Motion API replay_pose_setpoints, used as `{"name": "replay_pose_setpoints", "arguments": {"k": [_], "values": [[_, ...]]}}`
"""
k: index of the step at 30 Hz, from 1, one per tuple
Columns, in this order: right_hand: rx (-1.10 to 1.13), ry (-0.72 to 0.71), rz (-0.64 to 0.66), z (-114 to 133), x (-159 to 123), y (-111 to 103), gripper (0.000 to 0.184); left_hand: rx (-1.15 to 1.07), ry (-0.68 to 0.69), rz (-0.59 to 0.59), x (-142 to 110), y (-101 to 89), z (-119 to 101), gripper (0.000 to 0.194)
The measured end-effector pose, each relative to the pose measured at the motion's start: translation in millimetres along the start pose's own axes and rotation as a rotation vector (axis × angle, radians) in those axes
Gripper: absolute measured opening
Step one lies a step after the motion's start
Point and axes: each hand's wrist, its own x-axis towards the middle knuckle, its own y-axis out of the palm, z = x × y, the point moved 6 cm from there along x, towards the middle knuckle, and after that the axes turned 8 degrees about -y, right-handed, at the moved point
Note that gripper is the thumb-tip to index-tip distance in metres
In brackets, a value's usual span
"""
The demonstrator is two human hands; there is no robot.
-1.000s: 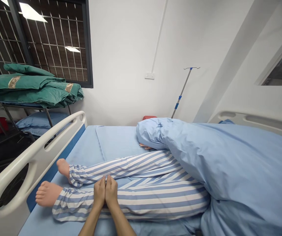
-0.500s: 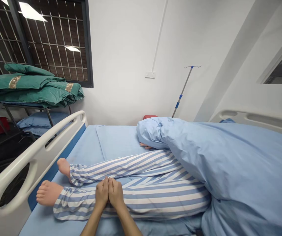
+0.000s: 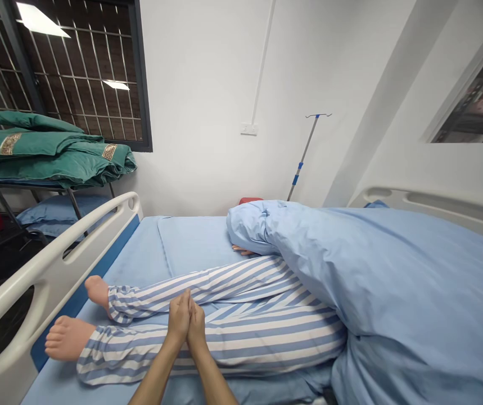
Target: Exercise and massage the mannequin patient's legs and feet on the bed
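Note:
My left hand (image 3: 179,319) and my right hand (image 3: 197,326) are pressed together side by side, fingers curled in and closed. Nothing shows between them. They are above the lower legs of a figure lying on the bed, which looks like a nursing manikin. Its blue-and-white striped trousers (image 3: 266,337) cover both legs. Two bare feet stick out at the left, the nearer foot (image 3: 70,337) and the farther foot (image 3: 98,291). A light blue quilt (image 3: 393,281) hides the upper body. Fingers of the manikin's hand (image 3: 243,250) peek out under its edge.
At the left rises the bed's white footboard (image 3: 51,281); a headboard (image 3: 435,205) stands at the right. A blue sheet (image 3: 194,236) covers the mattress. Beyond the bed are an IV pole (image 3: 302,157) and a red object (image 3: 250,200). Folded green quilts (image 3: 47,152) lie on a rack.
My hands have turned so the palms face each other more and the fingertips point upward. The view has shifted slightly to the right. The manikin and quilt look unmoved.

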Motion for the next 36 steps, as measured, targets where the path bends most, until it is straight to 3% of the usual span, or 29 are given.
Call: {"name": "replay_pose_setpoints", "arguments": {"k": [3, 8, 13, 18, 25, 31, 36], "values": [[-0.016, 0.052, -0.057, -4, -1, -5, 0.047, 0.128, -0.001, -0.109, -4, -11.1, 22, 0.044], [-0.026, 0.028, -0.097, -3, -1, -5, 0.044, 0.303, 0.066, -0.081, -7, -20.7, 48, 0.04], [-0.1, 0.02, -0.036, 5, 6, -7, 0.044, 0.35, 0.087, -0.041, -4, -19.1, 45, 0.041], [-0.228, -0.121, 0.098, 27, 14, -15, 0.041, 0.391, 0.107, -0.023, -4, -16.8, 44, 0.044], [-0.205, -0.11, 0.129, 7, -3, -11, 0.04, 0.327, 0.028, -0.06, -3, -20.3, 51, 0.045], [-0.073, -0.032, 0.004, 0, 0, -24, 0.043, 0.13, -0.068, -0.077, -5, 3.5, 30, 0.047], [0.03, 0.002, -0.057, -3, 3, -30, 0.045, 0.0, 0.001, 0.046, -6, 30.4, -2, 0.048]]}}
